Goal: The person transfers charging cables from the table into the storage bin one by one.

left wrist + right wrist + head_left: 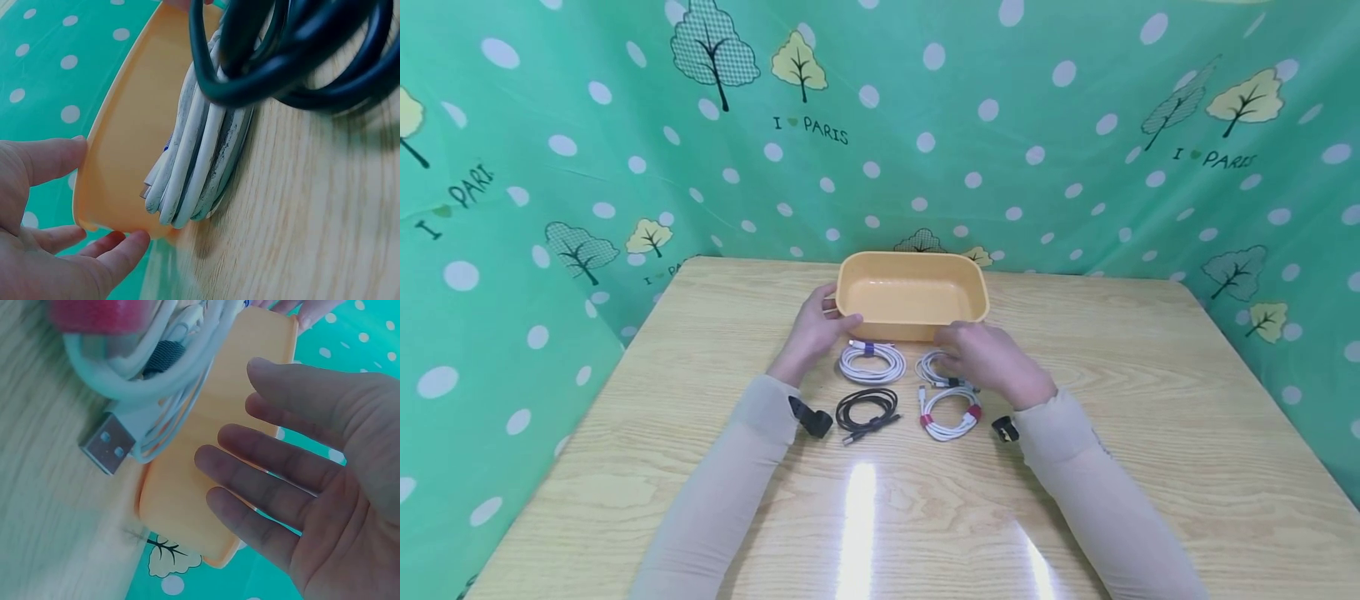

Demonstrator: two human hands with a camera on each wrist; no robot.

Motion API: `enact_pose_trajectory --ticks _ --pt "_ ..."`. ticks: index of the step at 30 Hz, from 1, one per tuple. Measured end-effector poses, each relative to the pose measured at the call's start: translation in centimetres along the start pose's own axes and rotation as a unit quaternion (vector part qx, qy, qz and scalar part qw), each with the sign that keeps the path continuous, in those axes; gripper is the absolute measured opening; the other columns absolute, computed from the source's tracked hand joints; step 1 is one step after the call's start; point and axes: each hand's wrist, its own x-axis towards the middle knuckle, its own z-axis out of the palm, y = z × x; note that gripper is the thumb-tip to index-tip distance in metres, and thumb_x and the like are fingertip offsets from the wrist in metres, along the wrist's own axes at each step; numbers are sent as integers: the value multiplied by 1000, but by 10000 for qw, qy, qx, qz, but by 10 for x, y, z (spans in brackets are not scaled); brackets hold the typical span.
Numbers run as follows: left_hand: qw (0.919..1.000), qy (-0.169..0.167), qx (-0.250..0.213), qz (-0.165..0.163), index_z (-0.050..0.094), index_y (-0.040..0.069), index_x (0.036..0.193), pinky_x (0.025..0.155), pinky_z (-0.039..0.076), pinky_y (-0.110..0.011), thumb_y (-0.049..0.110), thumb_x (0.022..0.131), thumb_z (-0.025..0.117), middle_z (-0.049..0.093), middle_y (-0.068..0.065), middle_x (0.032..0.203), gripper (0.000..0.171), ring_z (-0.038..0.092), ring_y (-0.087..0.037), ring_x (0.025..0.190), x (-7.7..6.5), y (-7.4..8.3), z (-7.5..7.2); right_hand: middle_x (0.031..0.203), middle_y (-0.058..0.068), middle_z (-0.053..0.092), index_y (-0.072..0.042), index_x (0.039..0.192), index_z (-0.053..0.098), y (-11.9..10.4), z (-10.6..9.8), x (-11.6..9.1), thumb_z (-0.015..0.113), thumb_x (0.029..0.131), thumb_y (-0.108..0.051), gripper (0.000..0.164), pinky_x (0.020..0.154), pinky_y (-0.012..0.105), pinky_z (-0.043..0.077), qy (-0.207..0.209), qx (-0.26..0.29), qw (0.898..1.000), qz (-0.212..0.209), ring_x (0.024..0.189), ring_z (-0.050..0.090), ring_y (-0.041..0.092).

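Note:
A yellow-orange plastic bin (895,332) sits at the back of the table. My left hand (816,329) is at its left end, thumb along the front rim and extended fingers touching the end wall. My right hand (985,354) is by the front right corner; in the right wrist view its fingers (262,481) are spread and hold nothing. Before the bin lie a white cable coil (872,364) with a purple tie, a black cable coil (867,412), a white coil (951,414) with red ties, and a pale coil (931,368) with a black tie, partly hidden by the right hand.
Behind the wooden table (700,500) and along its sides hangs a green dotted cloth (1037,167). The bin's back edge is close to this cloth. A USB plug (109,444) shows near the camera in the right wrist view.

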Motion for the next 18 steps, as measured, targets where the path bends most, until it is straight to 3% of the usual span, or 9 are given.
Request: enact_pose_trajectory --ticks 6,18 --pt "10000 -27 -11 18 32 8 147 100 46 -37 13 82 74 47 -20 136 77 50 -32 122 -1 1 0 97 0 67 -14 106 69 1 3 1 74 85 -24 24 68 32 53 -47 -42 9999 -87 78 57 13" --pt "10000 -12 18 -23 32 7 147 101 45 -38 14 83 73 47 -20 136 76 50 -32 122 0 0 -1 96 -1 66 -13 104 69 3 8 3 73 85 -23 23 72 35 53 -94 108 9998 -149 79 56 15"
